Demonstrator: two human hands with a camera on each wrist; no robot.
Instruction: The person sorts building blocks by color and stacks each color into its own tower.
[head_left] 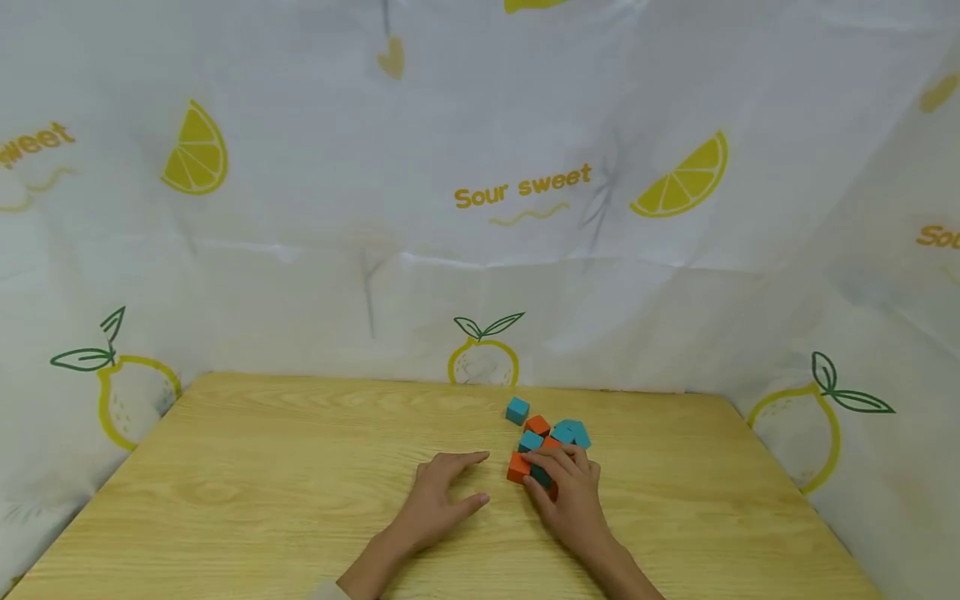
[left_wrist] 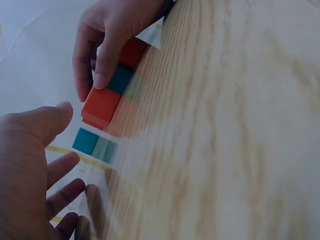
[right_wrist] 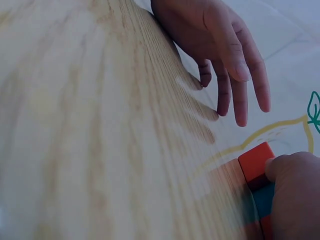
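My right hand is bent over a cluster of toy blocks right of the table's middle. Its thumb and fingers pinch an orange block at the cluster's near left corner. A dark teal block sits against that one, partly under the hand; in the left wrist view a red block continues the row. To the left, my left hand hovers near the tabletop, fingers and thumb spread, touching no block. Behind the pinched block are a blue block and another orange block.
One blue cube stands apart at the back of the group. Several light blue pieces lie at its right, partly behind the right hand. A white curtain with lemon prints encloses the wooden table at the back and sides.
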